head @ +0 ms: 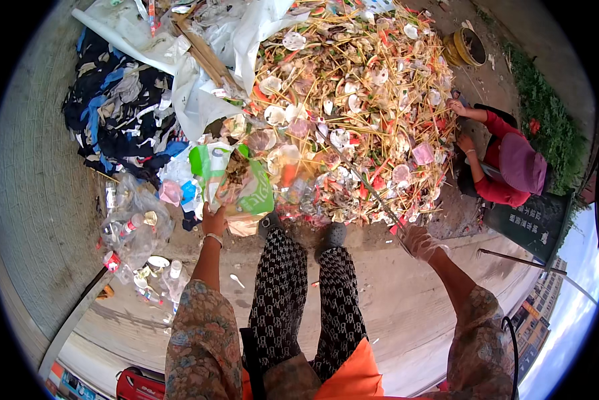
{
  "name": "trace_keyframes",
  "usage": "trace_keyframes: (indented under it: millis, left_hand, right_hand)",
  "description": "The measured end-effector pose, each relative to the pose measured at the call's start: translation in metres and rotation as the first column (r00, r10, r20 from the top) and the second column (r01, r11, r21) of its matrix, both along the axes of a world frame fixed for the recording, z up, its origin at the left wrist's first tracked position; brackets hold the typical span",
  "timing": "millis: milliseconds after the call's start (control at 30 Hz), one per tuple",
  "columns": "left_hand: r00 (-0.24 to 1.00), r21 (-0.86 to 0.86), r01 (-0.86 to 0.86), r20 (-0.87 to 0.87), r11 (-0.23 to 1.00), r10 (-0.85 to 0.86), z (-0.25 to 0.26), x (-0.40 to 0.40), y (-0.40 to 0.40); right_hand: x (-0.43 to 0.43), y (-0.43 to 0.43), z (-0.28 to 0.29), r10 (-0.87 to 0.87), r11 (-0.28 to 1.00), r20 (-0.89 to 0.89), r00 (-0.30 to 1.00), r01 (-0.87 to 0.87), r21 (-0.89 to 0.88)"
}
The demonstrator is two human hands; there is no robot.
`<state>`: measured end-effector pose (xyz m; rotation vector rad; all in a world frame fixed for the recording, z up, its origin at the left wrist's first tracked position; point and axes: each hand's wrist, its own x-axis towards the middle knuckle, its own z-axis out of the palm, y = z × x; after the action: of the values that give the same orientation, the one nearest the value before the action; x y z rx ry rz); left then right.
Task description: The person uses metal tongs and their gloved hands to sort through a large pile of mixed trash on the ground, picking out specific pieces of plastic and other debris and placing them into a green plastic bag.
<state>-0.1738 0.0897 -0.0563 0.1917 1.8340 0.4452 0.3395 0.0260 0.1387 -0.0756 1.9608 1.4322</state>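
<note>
My left hand, bare with a band at the wrist, grips the near edge of a green-and-white printed bag. The bag gapes, and brown food scraps show in its mouth. In my right hand, which wears a clear plastic glove, is a pair of long metal tongs. Their far tips reach into a heap of mixed waste made of wooden skewers, scallop shells, watermelon rinds and food scraps. Whether the tips pinch anything is too small to tell.
A co-worker in a purple hat crouches at the heap's right edge, both hands near it. Dark cloth scraps and white sheeting lie left. A clear bag of bottles sits nearer. A yellow bucket lies beyond; a green bin stands right.
</note>
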Motion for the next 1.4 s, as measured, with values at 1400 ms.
trace_keyframes:
  millis: [1400]
  left_hand:
    - [0.969, -0.118, -0.189, 0.139, 0.975, 0.205, 0.029, 0.025, -0.085]
  right_hand:
    - [0.009, 0.088, -0.143, -0.904, -0.105, 0.304, 0.299, 0.535, -0.838]
